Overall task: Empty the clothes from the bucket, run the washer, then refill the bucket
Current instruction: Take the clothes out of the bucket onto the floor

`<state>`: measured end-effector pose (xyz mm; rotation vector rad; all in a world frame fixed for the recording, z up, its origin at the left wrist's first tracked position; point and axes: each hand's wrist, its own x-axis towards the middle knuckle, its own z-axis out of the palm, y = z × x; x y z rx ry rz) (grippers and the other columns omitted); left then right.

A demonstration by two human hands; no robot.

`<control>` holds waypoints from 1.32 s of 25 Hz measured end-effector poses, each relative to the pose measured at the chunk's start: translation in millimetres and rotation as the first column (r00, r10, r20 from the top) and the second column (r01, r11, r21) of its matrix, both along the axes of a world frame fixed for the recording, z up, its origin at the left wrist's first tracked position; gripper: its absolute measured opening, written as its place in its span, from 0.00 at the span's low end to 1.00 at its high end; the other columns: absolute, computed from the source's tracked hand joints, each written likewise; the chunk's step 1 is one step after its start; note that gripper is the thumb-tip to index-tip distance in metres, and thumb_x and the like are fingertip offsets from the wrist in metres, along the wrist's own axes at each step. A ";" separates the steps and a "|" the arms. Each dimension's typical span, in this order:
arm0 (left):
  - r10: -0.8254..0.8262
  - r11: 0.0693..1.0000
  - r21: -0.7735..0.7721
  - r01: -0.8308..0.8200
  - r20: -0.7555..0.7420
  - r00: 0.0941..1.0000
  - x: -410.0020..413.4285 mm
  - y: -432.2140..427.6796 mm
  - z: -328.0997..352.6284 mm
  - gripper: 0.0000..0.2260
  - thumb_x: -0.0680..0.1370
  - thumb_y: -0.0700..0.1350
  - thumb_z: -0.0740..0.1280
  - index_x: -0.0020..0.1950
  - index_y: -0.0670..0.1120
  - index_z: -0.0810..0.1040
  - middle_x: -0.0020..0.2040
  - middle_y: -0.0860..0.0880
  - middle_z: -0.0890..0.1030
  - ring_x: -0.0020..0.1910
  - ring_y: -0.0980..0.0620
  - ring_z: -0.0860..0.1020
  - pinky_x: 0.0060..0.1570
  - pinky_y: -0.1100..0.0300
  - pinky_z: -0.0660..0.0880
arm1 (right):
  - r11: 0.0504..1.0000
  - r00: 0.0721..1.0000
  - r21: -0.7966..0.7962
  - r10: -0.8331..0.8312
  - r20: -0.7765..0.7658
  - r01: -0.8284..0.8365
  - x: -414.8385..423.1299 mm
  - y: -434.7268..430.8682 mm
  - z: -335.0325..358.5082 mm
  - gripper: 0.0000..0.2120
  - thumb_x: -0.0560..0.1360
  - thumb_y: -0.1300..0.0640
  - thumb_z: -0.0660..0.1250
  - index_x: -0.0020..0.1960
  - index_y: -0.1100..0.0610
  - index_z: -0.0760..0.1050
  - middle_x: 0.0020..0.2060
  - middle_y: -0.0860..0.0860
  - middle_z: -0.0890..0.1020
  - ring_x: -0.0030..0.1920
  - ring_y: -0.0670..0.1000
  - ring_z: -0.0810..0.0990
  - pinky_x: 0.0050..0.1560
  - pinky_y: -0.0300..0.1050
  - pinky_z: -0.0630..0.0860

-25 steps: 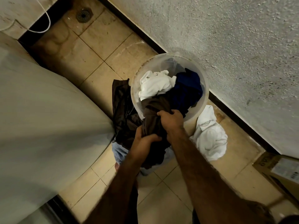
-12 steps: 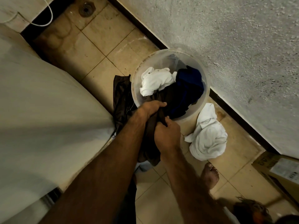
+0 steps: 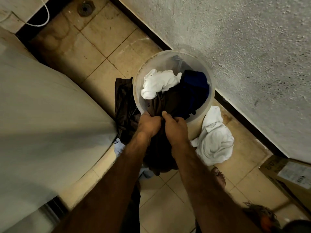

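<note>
A translucent plastic bucket (image 3: 208, 76) stands on the tiled floor against the wall. Inside lie a white garment (image 3: 159, 83) and a dark blue one (image 3: 195, 88). A dark brown garment (image 3: 170, 101) hangs over the bucket's near rim. My left hand (image 3: 149, 124) and my right hand (image 3: 175, 126) both grip this brown cloth side by side at the rim; its lower part hangs beneath my wrists. The washer (image 3: 42, 118), a pale grey body, fills the left of the view.
A dark shiny garment (image 3: 122, 105) lies on the floor left of the bucket and a white one (image 3: 213, 140) to its right. Pale blue cloth (image 3: 118, 147) shows under my arms. A cardboard box (image 3: 289, 172) sits at right, a floor drain (image 3: 85, 8) at top, and my bare foot (image 3: 218, 176) beneath.
My hands have shifted along the brown garment and now grip it side by side at the bucket's near rim. More brown cloth lies inside the bucket.
</note>
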<state>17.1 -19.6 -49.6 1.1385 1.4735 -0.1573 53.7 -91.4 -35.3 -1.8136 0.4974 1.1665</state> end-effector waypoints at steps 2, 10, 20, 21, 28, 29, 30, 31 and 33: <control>-0.032 0.999 0.037 0.029 0.078 0.996 -10.0 -7.1 9.8 0.11 0.78 0.37 0.66 0.59 0.44 0.80 0.50 0.44 0.84 0.44 0.48 0.82 0.45 0.58 0.80 | 0.998 0.998 0.015 0.061 -0.020 -0.060 6.4 7.7 -6.4 0.29 0.75 0.45 0.72 0.70 0.58 0.74 0.64 0.55 0.80 0.61 0.59 0.80 0.65 0.55 0.77; -0.460 0.845 0.293 0.448 -0.028 0.887 -46.7 -35.8 46.0 0.13 0.79 0.44 0.63 0.63 0.48 0.77 0.50 0.54 0.79 0.50 0.54 0.79 0.49 0.65 0.73 | 0.994 0.995 0.090 -0.056 -0.084 0.063 16.2 41.8 -24.5 0.38 0.65 0.49 0.83 0.69 0.61 0.72 0.62 0.57 0.80 0.61 0.61 0.81 0.64 0.57 0.79; -0.459 0.859 0.233 0.457 -0.047 0.887 -69.9 -47.8 84.9 0.10 0.79 0.46 0.65 0.51 0.63 0.69 0.37 0.58 0.76 0.34 0.62 0.77 0.35 0.64 0.75 | 0.999 0.991 0.008 -0.037 -0.128 0.038 20.4 36.4 -37.7 0.33 0.68 0.70 0.73 0.71 0.66 0.69 0.61 0.63 0.80 0.56 0.66 0.82 0.58 0.57 0.81; -0.401 0.903 0.156 0.402 -0.035 0.915 -66.0 -37.9 84.2 0.12 0.78 0.44 0.66 0.53 0.61 0.70 0.39 0.57 0.77 0.34 0.62 0.77 0.33 0.65 0.74 | 0.996 0.990 0.009 -0.090 -0.106 0.091 20.5 33.5 -28.0 0.30 0.70 0.70 0.72 0.71 0.66 0.71 0.60 0.63 0.81 0.55 0.65 0.82 0.57 0.57 0.81; -0.007 0.979 -0.199 0.041 0.168 0.986 -29.5 14.9 59.9 0.19 0.77 0.33 0.59 0.67 0.42 0.72 0.51 0.43 0.80 0.47 0.47 0.80 0.43 0.59 0.76 | 0.960 0.948 0.049 -0.262 -0.182 0.275 9.2 19.4 7.9 0.19 0.75 0.69 0.65 0.65 0.59 0.73 0.51 0.59 0.82 0.45 0.59 0.82 0.52 0.56 0.82; 0.058 0.972 -0.237 -0.012 0.187 0.981 -24.4 20.1 60.4 0.15 0.77 0.33 0.57 0.61 0.42 0.76 0.48 0.43 0.82 0.44 0.48 0.81 0.43 0.61 0.77 | 0.950 0.939 0.060 -0.290 -0.187 0.305 7.1 18.7 9.9 0.18 0.75 0.69 0.65 0.64 0.58 0.74 0.51 0.58 0.82 0.45 0.59 0.82 0.53 0.56 0.82; 0.138 0.951 -0.299 -0.076 0.189 0.972 -17.8 24.1 63.0 0.13 0.77 0.36 0.58 0.56 0.42 0.78 0.47 0.42 0.83 0.42 0.47 0.82 0.45 0.61 0.78 | 0.947 0.936 0.069 -0.295 -0.194 0.313 4.5 18.1 12.0 0.19 0.74 0.68 0.66 0.63 0.58 0.74 0.52 0.59 0.83 0.46 0.59 0.83 0.54 0.57 0.83; 0.192 0.935 -0.333 -0.120 0.192 0.962 -15.0 31.0 59.8 0.11 0.77 0.40 0.60 0.54 0.42 0.79 0.49 0.41 0.83 0.43 0.46 0.83 0.50 0.56 0.79 | 0.948 0.936 0.069 -0.291 -0.199 0.310 0.7 17.6 12.5 0.20 0.73 0.67 0.67 0.65 0.59 0.75 0.54 0.59 0.83 0.49 0.61 0.83 0.55 0.59 0.82; 0.138 0.952 -0.294 -0.084 0.168 0.976 -7.9 40.8 49.2 0.11 0.79 0.51 0.63 0.52 0.47 0.81 0.53 0.44 0.83 0.43 0.47 0.82 0.54 0.49 0.79 | 0.959 0.948 0.071 -0.256 -0.188 0.273 -13.0 15.2 15.1 0.19 0.72 0.65 0.68 0.63 0.58 0.77 0.55 0.56 0.84 0.54 0.61 0.83 0.59 0.60 0.81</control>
